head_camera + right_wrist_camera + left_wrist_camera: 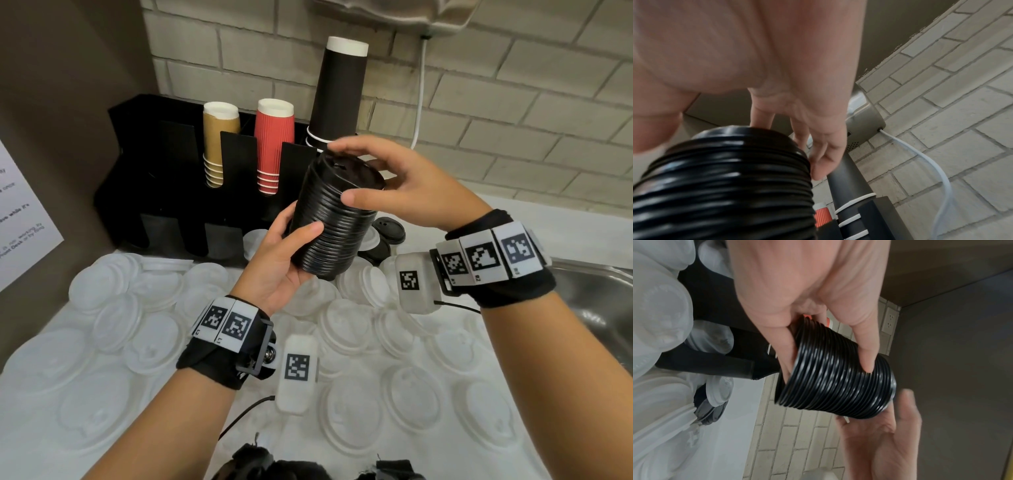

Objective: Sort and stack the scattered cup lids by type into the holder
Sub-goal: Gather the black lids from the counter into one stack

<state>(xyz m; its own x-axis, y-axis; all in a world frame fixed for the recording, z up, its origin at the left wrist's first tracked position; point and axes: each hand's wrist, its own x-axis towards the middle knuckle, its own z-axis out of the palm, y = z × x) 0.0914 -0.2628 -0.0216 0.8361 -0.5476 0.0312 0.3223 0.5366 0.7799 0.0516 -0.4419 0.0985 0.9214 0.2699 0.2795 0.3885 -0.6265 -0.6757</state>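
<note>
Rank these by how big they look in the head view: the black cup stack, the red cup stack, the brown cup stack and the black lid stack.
1. Black lid stack, though it's nearest the camera.
2. Black cup stack.
3. Red cup stack and brown cup stack look alike; no ranking.

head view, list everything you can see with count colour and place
stack of black plastic cup lids: one stack, black, held tilted in the air between both hands
loose black cup lids: a few, black, on the counter behind the stack
scattered translucent white cup lids: many, whitish, spread over the counter
black cup and lid holder: one, black, against the wall at the back
kraft brown paper cups: one stack, upside down in the holder
red ribbed paper cups: one stack, upside down in the holder
tall black paper cups: one stack, upside down at the holder's right end
metal sink: one, steel, right edge
left hand: grips the stack's lower part
right hand: holds the stack's top
</note>
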